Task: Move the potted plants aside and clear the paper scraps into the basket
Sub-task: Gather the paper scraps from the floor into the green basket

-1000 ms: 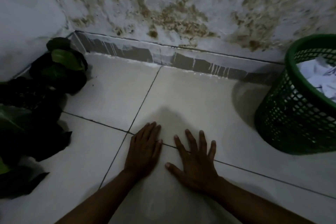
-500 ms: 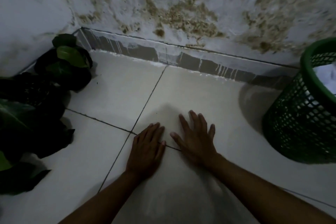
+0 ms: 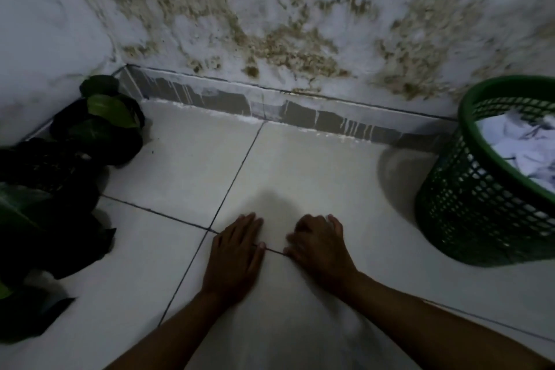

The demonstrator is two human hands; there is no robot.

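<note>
1. Left hand [image 3: 232, 258] flat on the pale tiled floor [image 3: 186, 171], palm down, fingers straight and together, released, holding nothing.
2. Right hand [image 3: 318, 249] just beside it on the same floor, apart from the left by a narrow gap; fingers curled under at the knuckles, blurred, nothing visible in the grip, so cannot tell whether clenched or merely bent.
3. Both hands straddling a dark grout line near where four tiles meet.
4. Green basket [image 3: 468, 219] of open lattice plastic at the right edge, standing near the wall, well apart from the hands.
5. White paper scraps [image 3: 522, 147] piled inside the basket, visible over its rim and through the lattice.
6. Potted plants [image 3: 99, 126] in dark pots bunched along the left wall into the corner, green leaves catching a little light, well apart from the hands.
7. Stained wall [image 3: 285, 24] behind, with a grey skirting strip at its foot.
</note>
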